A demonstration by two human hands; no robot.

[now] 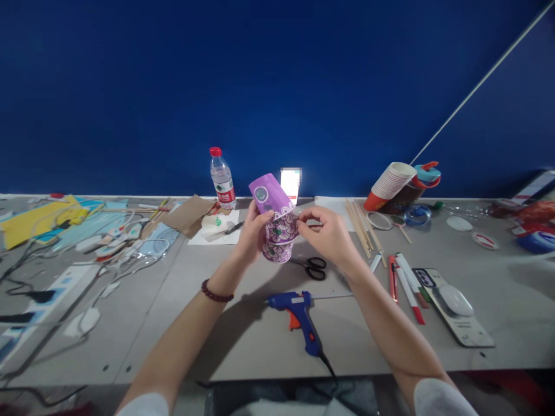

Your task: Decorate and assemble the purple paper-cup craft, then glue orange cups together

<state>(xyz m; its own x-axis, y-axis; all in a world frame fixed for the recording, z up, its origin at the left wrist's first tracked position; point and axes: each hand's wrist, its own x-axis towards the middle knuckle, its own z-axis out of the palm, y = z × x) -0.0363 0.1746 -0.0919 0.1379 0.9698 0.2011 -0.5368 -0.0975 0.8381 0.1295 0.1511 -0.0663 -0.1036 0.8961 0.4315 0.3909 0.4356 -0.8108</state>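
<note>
My left hand [254, 231] is wrapped round a purple paper-cup craft [280, 228], made of stacked purple cups with a white scale pattern and a plain purple piece on top. It is held above the grey table [243, 329]. My right hand [327, 231] pinches the craft's right side, at its rim, with thumb and forefinger. A dark bead bracelet [217, 293] sits on my left wrist. Below the hands lie black scissors [313, 268] and a blue hot glue gun [299, 315] with an orange trigger.
A water bottle [222, 179] with a red cap stands at the back. A tipped stack of paper cups [392, 185], wooden sticks [362, 228], tape rolls and markers [407, 286] lie to the right, with a white mouse [453, 299]. Paper scraps, cardboard and cables cover the left.
</note>
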